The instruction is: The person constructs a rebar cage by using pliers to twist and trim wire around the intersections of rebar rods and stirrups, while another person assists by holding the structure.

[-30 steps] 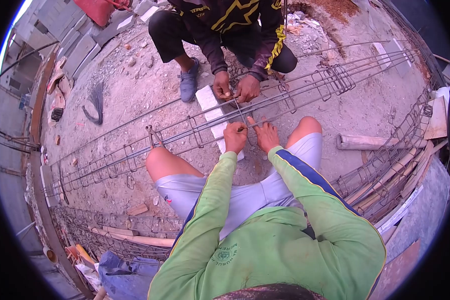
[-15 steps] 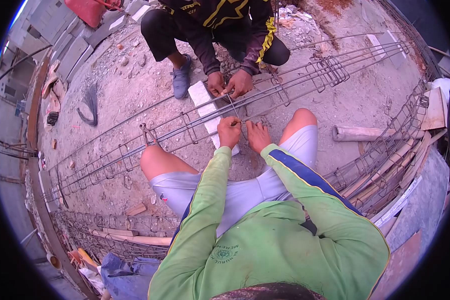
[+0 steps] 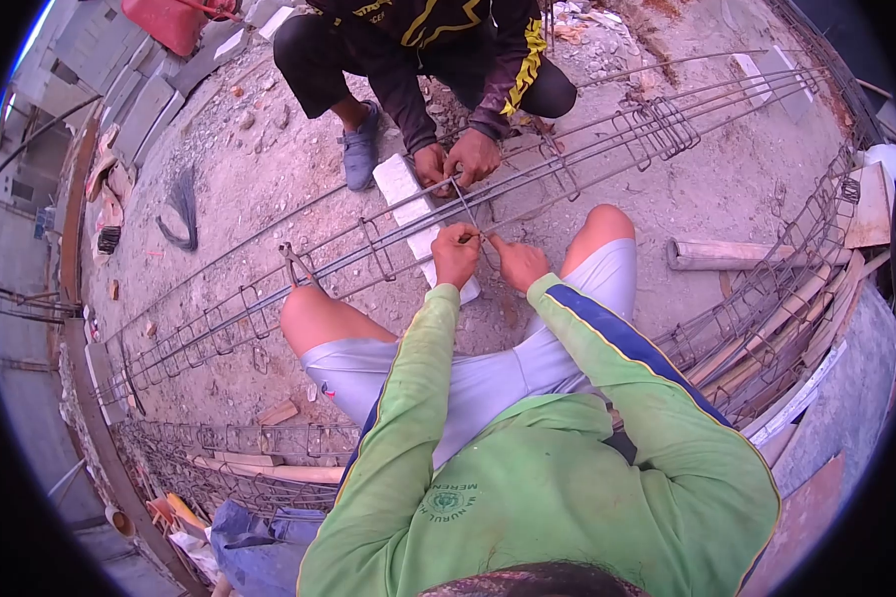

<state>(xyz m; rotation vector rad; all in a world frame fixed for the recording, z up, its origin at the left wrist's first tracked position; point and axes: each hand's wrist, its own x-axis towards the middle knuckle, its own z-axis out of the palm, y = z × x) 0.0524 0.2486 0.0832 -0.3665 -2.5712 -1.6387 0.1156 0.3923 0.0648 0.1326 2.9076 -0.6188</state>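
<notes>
Since half a second before, the right hand (image 3: 521,265) has turned: its fingers were lying more spread near the rod, and now the forefinger stretches out while the other fingers are curled in. The left hand (image 3: 456,256) has stayed almost at the same place.

This left hand is closed, with thumb and fingers pinched together at the near side of the long metal rods (image 3: 334,244). It seems to hold something thin there, but this is too small to tell. For the right hand, the forefinger tip is at the near rod, just beside the left fingers; I cannot tell if it grips anything.

The metal rods run across the ground (image 3: 358,323), from lower left to upper right, and bent metal rings (image 3: 376,249) go around them. One ring (image 3: 465,204) stands between the two hands and the hands of a co-worker (image 3: 471,156), who squats at the opposite side and has the fingers at the far side of this ring. Under the rods, just left of this ring, lies a white block (image 3: 405,192).

Near the left knee (image 3: 314,308), a pair of pincers (image 3: 294,264) stands with its upper end above the rods. Farther to the left, a bundle of thin wire (image 3: 181,211) lies on the ground.
</notes>
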